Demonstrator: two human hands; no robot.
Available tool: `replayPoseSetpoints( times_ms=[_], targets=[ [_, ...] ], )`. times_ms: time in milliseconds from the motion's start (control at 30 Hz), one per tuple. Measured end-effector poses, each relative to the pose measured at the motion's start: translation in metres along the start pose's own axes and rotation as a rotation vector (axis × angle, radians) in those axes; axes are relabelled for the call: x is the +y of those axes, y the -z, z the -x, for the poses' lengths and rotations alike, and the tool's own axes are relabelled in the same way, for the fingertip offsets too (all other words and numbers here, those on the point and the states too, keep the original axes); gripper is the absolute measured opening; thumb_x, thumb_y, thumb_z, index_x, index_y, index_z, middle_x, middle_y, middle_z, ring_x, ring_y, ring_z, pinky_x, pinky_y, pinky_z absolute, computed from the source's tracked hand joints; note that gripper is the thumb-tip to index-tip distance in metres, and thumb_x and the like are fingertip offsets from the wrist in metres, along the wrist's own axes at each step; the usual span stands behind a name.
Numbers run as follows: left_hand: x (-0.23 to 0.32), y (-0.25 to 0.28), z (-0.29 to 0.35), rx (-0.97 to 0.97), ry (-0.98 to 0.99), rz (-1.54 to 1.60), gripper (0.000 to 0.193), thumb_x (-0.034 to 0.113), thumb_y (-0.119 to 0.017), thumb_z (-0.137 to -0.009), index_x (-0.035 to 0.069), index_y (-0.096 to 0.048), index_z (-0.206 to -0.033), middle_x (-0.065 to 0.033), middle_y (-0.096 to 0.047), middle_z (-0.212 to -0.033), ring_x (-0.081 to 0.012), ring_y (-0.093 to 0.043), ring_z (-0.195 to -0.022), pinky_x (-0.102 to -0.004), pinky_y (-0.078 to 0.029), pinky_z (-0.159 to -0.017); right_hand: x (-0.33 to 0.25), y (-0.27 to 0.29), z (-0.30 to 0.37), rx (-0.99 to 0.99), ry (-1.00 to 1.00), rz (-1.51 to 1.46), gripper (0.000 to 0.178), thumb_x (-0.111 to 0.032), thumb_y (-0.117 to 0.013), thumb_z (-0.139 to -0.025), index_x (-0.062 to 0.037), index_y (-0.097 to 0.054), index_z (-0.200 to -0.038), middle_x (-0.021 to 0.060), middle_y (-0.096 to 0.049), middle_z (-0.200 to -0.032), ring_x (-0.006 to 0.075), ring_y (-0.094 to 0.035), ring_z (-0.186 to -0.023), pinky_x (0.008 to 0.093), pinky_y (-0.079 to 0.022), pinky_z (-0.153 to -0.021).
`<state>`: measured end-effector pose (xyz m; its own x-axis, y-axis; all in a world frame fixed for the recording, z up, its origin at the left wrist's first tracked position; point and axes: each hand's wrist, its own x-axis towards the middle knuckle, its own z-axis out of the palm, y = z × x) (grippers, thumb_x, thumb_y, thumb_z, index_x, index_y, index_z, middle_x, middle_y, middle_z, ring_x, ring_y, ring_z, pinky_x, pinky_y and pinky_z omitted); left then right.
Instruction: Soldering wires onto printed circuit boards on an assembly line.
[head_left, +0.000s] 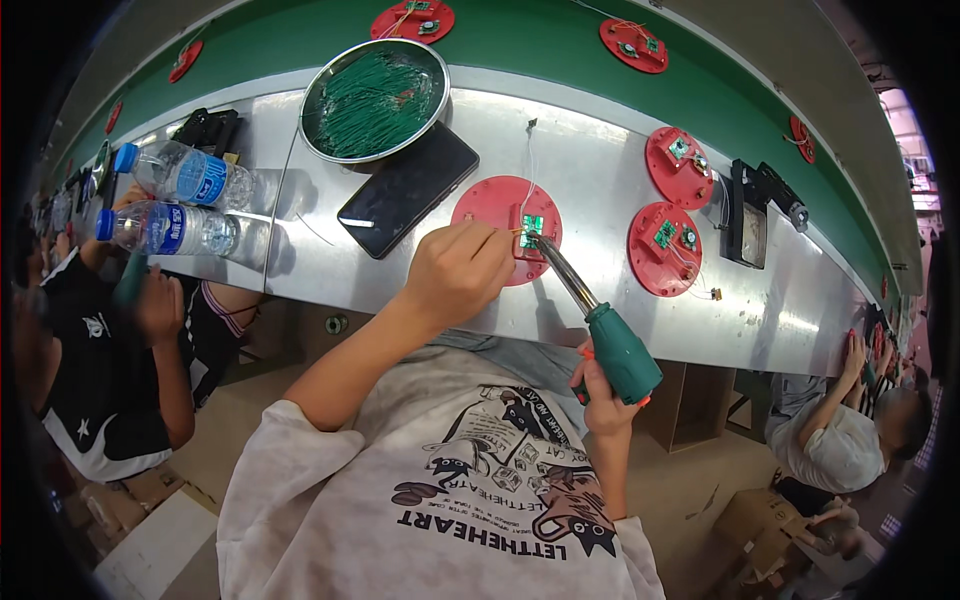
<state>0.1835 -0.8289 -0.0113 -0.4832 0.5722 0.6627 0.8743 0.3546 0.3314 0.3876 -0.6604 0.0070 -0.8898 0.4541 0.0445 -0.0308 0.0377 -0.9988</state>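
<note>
On the metal bench in front of me lies a red round disc (482,200) with a small green circuit board (532,228) on it. My left hand (462,270) rests over the disc's left side, fingers pinched on a thin orange wire (516,231) that reaches the board. My right hand (606,398) is wrapped round a soldering iron (622,355) with a green handle. Its metal barrel slants up and left, and the tip meets the board. A pale wire (530,158) runs from the board to a small dark connector at the back.
Behind my left hand are a black phone (408,190) and a metal bowl (445,92) of green wires. Two water bottles (185,230) lie further left. Two red discs (660,275) and a black holder (748,225) are at right. More discs ride the green belt (530,40). People sit on both sides.
</note>
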Motion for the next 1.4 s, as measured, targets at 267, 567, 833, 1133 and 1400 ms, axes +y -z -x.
replayPoseSetpoints(
  times_ms=[267, 567, 833, 1133, 1400],
  targets=[
    [-0.001, -0.004, 0.003, 0.051, 0.001, 0.000, 0.010, 0.005, -0.072, -0.074, 0.003, -0.062, -0.078, -0.0071, -0.051, -0.069, -0.0228, -0.054, -0.055, -0.0349, -0.044, -0.048, 0.010, 0.005, 0.002, -0.068, 0.011, 0.051, 0.028, 0.000, -0.060, -0.092, 0.0078, -0.060, -0.119, 0.0137, -0.065, -0.099, 0.0157, -0.062, -0.059, 0.0286, -0.049, -0.055],
    [0.000, 0.001, 0.004, 0.000, 0.016, 0.011, 0.017, -0.003, -0.073, -0.073, -0.002, -0.070, -0.090, -0.0081, -0.060, -0.073, -0.0235, -0.060, -0.057, -0.0348, -0.049, -0.051, 0.003, 0.004, -0.002, -0.033, -0.084, 0.000, 0.027, -0.008, -0.060, -0.095, 0.0074, -0.060, -0.117, 0.0119, -0.063, -0.094, 0.0172, -0.062, -0.059, 0.0305, -0.051, -0.055],
    [-0.001, -0.005, 0.003, 0.063, -0.003, 0.002, 0.010, 0.004, -0.069, -0.071, 0.003, -0.060, -0.076, -0.0080, -0.050, -0.068, -0.0243, -0.053, -0.054, -0.0354, -0.047, -0.050, 0.004, 0.005, -0.001, 0.084, -0.014, -0.072, 0.035, -0.012, -0.057, -0.095, 0.0096, -0.058, -0.122, 0.0166, -0.066, -0.099, 0.0200, -0.063, -0.058, 0.0317, -0.053, -0.053],
    [-0.002, -0.006, 0.005, 0.064, -0.008, 0.011, 0.011, 0.002, -0.069, -0.070, 0.004, -0.059, -0.074, -0.0076, -0.049, -0.068, -0.0234, -0.052, -0.054, -0.0357, -0.043, -0.047, 0.008, 0.004, -0.001, 0.023, 0.012, -0.039, 0.040, -0.009, -0.057, -0.094, 0.0103, -0.056, -0.129, 0.0204, -0.067, -0.103, 0.0209, -0.063, -0.057, 0.0306, -0.052, -0.051],
    [0.006, 0.009, -0.001, 0.190, 0.173, 0.052, 0.025, -0.004, -0.069, -0.075, -0.003, -0.068, -0.100, -0.0106, -0.062, -0.083, -0.0290, -0.059, -0.070, -0.0369, -0.049, -0.061, 0.006, 0.003, 0.001, 0.027, 0.018, -0.050, 0.036, -0.008, -0.057, -0.095, 0.0101, -0.057, -0.126, 0.0201, -0.066, -0.105, 0.0212, -0.063, -0.057, 0.0302, -0.051, -0.051]
  ],
)
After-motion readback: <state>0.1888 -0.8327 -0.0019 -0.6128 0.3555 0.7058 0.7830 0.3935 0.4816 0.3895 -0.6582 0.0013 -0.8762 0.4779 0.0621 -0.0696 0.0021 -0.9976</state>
